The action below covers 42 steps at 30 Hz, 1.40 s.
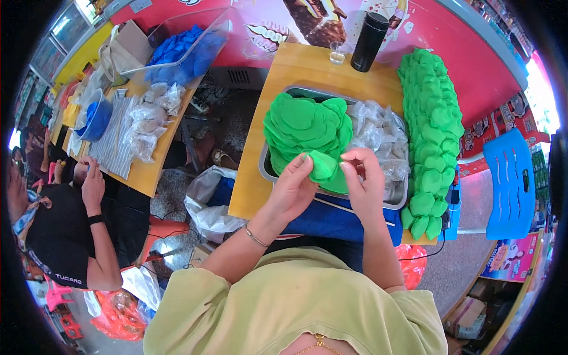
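Observation:
My left hand (291, 188) pinches a small folded green fabric piece (323, 168) between thumb and fingers. Close by on its right, my right hand (365, 184) has thumb and fingertips drawn together at the piece's edge; whatever is between them is too small to make out. Both hands are over the front of a metal tray (262, 167). A heaped pile of round green fabric pieces (307, 121) fills the tray's left side. Clear plastic bags (373, 124) with small contents lie in its right side.
Rows of puffed green pieces (431, 133) line the table's right edge. A black bottle (370, 42) and a glass (337, 54) stand at the back. Blue cloth (319, 222) lies before the tray. Leftward, another person (65, 231) sits by a second table (160, 155).

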### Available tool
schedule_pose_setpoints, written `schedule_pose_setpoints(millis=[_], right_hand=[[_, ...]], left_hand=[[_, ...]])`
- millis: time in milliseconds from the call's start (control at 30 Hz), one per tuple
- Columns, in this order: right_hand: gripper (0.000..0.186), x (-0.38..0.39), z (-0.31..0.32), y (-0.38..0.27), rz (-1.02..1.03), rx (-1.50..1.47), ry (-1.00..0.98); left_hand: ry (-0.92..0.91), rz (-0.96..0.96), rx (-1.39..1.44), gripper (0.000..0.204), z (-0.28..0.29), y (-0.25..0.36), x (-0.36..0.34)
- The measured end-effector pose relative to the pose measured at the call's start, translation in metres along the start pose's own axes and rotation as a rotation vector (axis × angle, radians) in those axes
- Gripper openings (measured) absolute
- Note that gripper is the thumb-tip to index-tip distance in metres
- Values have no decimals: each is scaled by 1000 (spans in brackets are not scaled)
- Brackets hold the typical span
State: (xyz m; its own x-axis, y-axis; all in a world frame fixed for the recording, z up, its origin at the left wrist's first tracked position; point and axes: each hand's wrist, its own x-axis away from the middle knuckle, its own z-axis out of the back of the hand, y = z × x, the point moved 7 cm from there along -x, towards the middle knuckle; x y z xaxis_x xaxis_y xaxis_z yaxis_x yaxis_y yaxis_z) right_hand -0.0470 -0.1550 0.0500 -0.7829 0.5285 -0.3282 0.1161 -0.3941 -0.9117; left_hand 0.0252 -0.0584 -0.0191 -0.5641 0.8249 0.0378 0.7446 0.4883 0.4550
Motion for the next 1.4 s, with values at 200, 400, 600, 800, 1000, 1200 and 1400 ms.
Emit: schedule_pose_setpoints(millis=[200, 400, 600, 800, 1000, 1200, 1400], right_hand=[[11, -2, -2, -20, 172, 172, 36], [5, -5, -4, -5, 26, -132, 8], [6, -6, -11, -4, -116, -294, -59], [12, -11, -7, 4, -149, -93, -68], [15, -14, -7, 0, -153, -86, -126], [13, -12, -11, 21, -347, -233, -131], [14, 0, -11, 24, -255, -483, -298]], left_hand=[[91, -187, -479, 7, -11, 22, 4], [-133, -533, -1317, 18, -29, 46, 5], [-138, -209, -822, 10, -18, 29, 4], [-99, -10, -481, 11, -4, 15, 3], [-254, 20, -670, 19, -13, 19, 5], [-49, -35, -337, 17, 4, 12, 6], [-30, -48, -315, 17, 1, 13, 7]])
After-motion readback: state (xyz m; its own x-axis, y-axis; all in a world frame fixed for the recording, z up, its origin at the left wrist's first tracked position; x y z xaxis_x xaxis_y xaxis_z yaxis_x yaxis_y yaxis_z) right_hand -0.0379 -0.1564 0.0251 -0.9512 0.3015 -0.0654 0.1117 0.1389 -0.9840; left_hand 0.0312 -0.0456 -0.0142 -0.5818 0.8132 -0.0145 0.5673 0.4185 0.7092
